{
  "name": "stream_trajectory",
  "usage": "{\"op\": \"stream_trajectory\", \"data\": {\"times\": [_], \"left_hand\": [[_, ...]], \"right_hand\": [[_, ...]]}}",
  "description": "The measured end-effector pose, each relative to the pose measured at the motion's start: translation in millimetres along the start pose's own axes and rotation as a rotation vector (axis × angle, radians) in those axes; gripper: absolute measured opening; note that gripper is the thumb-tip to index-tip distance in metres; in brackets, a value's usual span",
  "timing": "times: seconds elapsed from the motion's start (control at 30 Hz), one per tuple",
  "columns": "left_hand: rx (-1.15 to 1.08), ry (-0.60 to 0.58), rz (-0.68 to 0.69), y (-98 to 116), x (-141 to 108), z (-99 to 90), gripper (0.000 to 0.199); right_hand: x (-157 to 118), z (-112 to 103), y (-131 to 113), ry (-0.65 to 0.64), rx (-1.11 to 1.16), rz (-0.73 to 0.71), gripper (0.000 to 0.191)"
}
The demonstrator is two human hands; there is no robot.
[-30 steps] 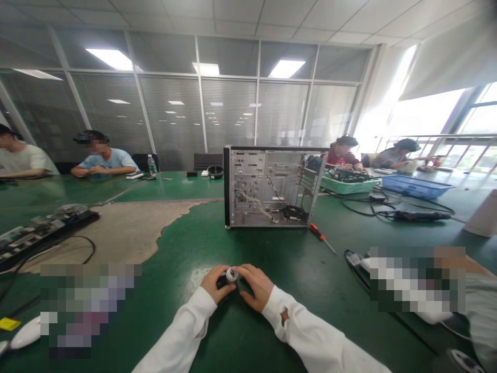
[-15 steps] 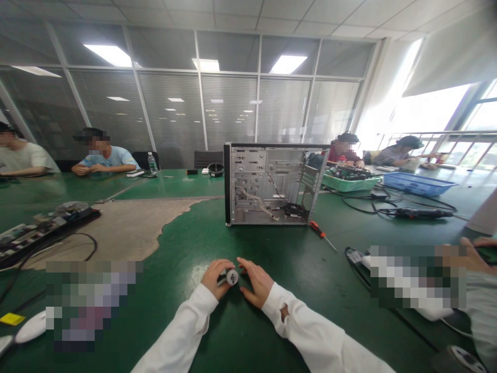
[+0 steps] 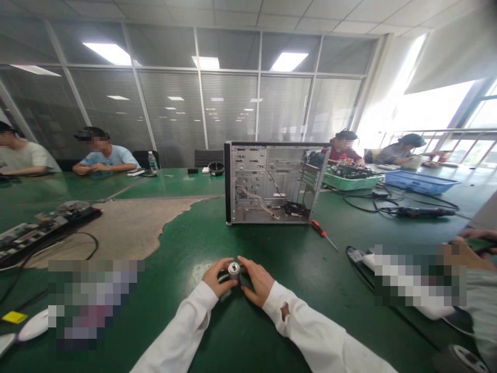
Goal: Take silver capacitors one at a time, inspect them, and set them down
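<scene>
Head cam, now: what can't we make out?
All in the head view:
Metal cylinder: lower left side, covered by the left hand.
Right hand: whether it touches the cylinder, too small to tell.
Co-worker's sleeve: cut off by the right edge.
White strip: partly hidden by pixel blocks.

Glass partition (image 3: 199, 93), apparently with blinds (image 3: 171, 116); bright window (image 3: 437, 109) at right

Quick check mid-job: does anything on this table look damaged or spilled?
Yes: the green tabletop looks torn or worn away left of the computer case, leaving a ragged-edged tan patch. I see no spill, and the grey cylinder in the left hand shows no obvious damage.
</scene>
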State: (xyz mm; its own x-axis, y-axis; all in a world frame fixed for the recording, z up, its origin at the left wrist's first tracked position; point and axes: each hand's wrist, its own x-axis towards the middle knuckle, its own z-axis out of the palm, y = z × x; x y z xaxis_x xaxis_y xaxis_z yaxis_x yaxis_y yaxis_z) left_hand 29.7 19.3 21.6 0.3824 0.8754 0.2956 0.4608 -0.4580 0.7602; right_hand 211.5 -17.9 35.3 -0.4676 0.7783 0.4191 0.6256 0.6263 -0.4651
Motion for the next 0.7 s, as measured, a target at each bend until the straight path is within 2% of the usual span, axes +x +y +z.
{"op": "stream_trajectory", "data": {"times": [0.07,0.2,0.27,0.43,0.57,0.7], "left_hand": [[-0.072,-0.03,0.004,1,0,0.0,0.052],[-0.124,-0.04,0.048,3,0,-0.5,0.038],[-0.085,-0.032,0.072,3,0,0.2,0.038],[0.151,0.097,0.187,8,-4,2.1,0.054],[0.312,0.129,0.33,15,-5,2.3,0.034],[0.241,0.156,0.314,17,-5,6.7,0.028]], "right_hand": [[0,2,1,0.002,-0.009,0.006,0.073],[1,3,3,0.002,-0.005,-0.014,0.072],[1,4,4,0.01,-0.006,-0.021,0.072],[2,9,9,0.009,-0.012,-0.001,0.073],[1,10,10,0.008,-0.024,0.004,0.073],[1,12,12,0.015,-0.031,0.002,0.073]]}}
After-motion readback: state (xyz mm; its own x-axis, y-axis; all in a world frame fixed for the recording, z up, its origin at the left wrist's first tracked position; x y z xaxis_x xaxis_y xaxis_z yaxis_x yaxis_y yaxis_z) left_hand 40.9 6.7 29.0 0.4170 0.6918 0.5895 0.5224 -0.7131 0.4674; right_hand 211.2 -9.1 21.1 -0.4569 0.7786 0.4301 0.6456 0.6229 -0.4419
